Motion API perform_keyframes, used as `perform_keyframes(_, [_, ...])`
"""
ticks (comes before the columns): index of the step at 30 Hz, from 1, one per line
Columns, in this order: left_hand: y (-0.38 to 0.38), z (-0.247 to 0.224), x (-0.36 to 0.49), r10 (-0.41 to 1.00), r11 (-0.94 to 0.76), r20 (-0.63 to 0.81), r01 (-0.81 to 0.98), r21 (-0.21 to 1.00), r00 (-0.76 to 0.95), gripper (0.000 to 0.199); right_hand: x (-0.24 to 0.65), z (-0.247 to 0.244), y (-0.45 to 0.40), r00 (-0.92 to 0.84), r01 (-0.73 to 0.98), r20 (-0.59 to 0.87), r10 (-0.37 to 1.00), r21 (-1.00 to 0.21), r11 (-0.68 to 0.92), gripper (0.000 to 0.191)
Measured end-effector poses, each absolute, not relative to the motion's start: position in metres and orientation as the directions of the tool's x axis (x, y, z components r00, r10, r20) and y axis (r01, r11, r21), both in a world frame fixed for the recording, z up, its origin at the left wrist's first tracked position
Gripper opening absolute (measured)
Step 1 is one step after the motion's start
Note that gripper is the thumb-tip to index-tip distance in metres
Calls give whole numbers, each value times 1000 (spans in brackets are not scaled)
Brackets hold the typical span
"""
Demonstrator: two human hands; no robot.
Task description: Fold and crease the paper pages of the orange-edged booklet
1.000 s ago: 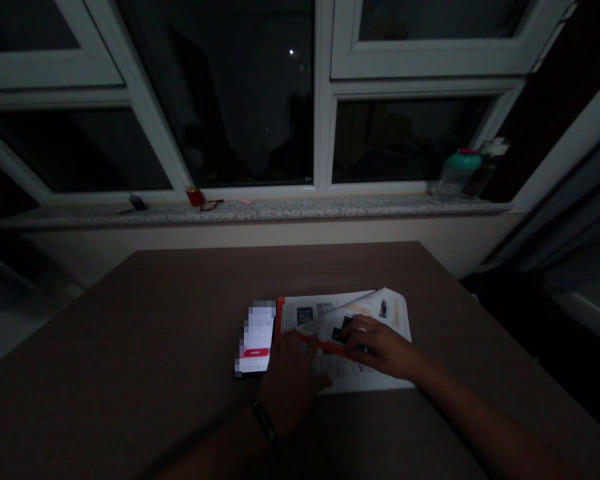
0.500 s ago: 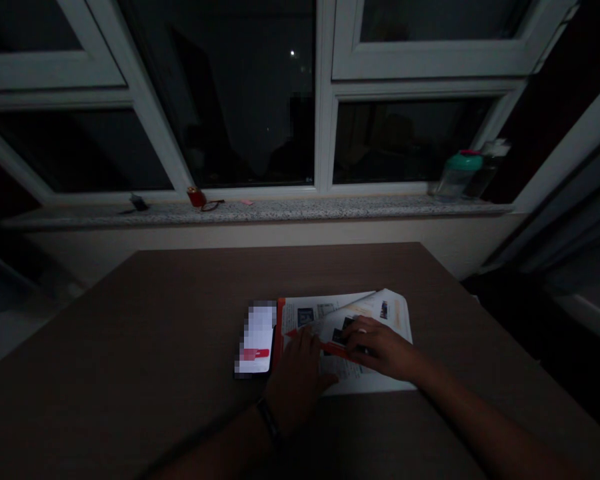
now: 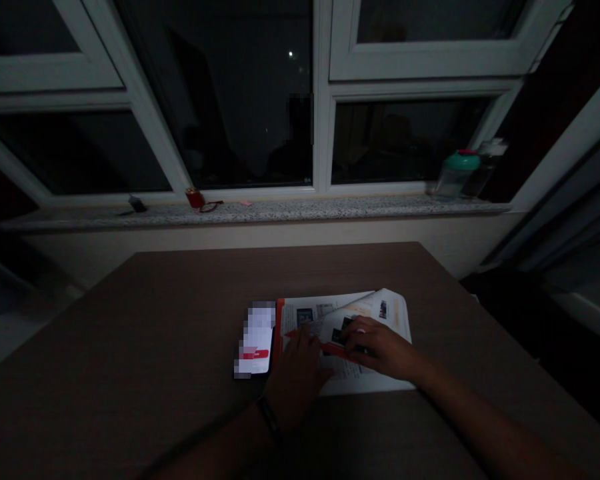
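Observation:
A printed paper sheet or magazine (image 3: 370, 383), white with orange-red bands, lies on the table with its top layer folded over diagonally. My left hand (image 3: 296, 367) rests on the left part of it, fingers stretched forward and thumb spread to the right, a dark band on the wrist. On the folded layer lies my right hand (image 3: 375, 343), its fingers slightly bent and apart, pressing on the paper, with a ring on one finger. Just left of the paper is a phone (image 3: 260, 343) with a lit screen, partly blurred out.
The brown table (image 3: 180, 300) reaches to the wall below a window. Along the speckled windowsill (image 3: 280, 210) stand a clear bottle with a green lid (image 3: 460, 170), another clear bottle (image 3: 487, 167), a small red container (image 3: 195, 197) and a small dark item (image 3: 137, 203). The room is dim.
Hardly anything differs. Both hands stay on the folded paper in nearly the same place, and the camera view has shifted very slightly.

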State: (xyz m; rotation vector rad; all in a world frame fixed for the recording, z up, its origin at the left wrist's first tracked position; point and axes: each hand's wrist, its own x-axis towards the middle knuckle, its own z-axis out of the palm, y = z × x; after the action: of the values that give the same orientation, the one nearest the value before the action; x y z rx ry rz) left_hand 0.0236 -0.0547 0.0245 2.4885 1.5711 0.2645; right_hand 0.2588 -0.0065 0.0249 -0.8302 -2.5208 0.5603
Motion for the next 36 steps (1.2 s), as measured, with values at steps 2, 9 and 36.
perform_keyframes(2, [-54, 25, 23, 907, -417, 47, 874, 251, 419, 43, 259, 25, -7, -733, 453, 267, 625, -494, 742, 7])
perform_keyframes(9, [-49, 26, 20, 899, -433, 47, 869, 238, 435, 33, 258, 23, -6, -739, 442, 284, 611, -479, 758, 7])
perform_keyframes(36, [-22, 34, 16, 802, -596, 93, 801, 55, 590, 21, 250, 17, 3, -725, 433, 346, 596, -444, 785, 7])
